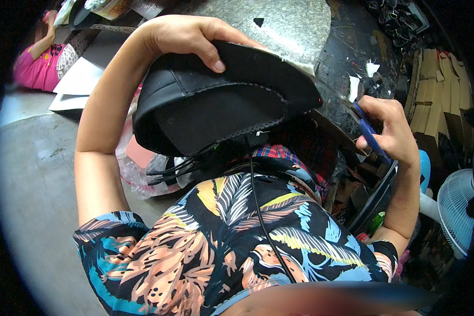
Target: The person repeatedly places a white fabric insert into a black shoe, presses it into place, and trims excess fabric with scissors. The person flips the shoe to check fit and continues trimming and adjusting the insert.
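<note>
The left hand (187, 39) grips the black shoe (216, 100). Its thumb presses on the near side of the sole edge and the other fingers wrap over the far side, so the shoe cannot slip. The hand holds the shoe up high, close to the chest, with the sole tipped to the right. That brings the ragged pale edge (303, 66) near the other hand.

The right hand (392, 131) is closed around blue scissors (368, 131). The fingers curl through the handles. The blades point to about ten o'clock, at the pale edge of the sole. I cannot tell if the blades touch it.

The shoe is in the middle of the view, a bit above center. Black laces (174, 168) hang from it at about seven o'clock.

Below the shoe is a shirt (237, 237) with leaf shapes, and a thin black cord (263, 221) runs down it. At three o'clock stands a white fan (458, 210). At one o'clock are stacked brown boxes (440, 95). Far off at ten o'clock, a person in pink (37, 63) sits by white sheets (81, 79) on the floor.
</note>
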The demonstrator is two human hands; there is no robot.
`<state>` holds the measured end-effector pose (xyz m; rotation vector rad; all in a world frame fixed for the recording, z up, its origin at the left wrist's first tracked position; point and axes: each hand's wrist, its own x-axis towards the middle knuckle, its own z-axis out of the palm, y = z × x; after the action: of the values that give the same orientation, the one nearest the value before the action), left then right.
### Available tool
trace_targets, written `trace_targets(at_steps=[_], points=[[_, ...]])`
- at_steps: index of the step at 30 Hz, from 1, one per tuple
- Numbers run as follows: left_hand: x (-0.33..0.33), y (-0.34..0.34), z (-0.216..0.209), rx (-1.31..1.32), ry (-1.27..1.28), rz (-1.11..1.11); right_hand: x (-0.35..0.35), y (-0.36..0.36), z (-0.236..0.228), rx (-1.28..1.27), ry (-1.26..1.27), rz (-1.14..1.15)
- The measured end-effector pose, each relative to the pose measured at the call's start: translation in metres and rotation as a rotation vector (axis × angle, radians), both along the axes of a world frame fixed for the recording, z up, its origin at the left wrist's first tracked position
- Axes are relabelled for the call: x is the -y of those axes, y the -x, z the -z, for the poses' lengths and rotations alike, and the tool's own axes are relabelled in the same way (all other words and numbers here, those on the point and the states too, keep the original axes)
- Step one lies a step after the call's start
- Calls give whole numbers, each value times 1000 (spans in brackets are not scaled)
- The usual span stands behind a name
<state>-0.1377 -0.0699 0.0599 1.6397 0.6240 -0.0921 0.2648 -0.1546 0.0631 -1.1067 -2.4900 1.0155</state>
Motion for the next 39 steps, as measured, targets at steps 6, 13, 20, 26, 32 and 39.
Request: trace_targets(at_steps=[6,13,20,26,32,39], points=[[1,-10,7,37,-23,93,-4,2,-5,82,51,-2],[6,-10,12,90,-24,-12,-4,9,0,-5,77,-19],[5,-12,12,36,118,-41,-8,6,12,66,35,31],[13,-17,14,383,182,-457,-66,-37,22,398,-328,603],[-8,-38,53,426,349,-890,-133,-110,65,564,-242,731],[-22,-53,83,486,311,-1023,-118,-59,55,192,-532,655]])
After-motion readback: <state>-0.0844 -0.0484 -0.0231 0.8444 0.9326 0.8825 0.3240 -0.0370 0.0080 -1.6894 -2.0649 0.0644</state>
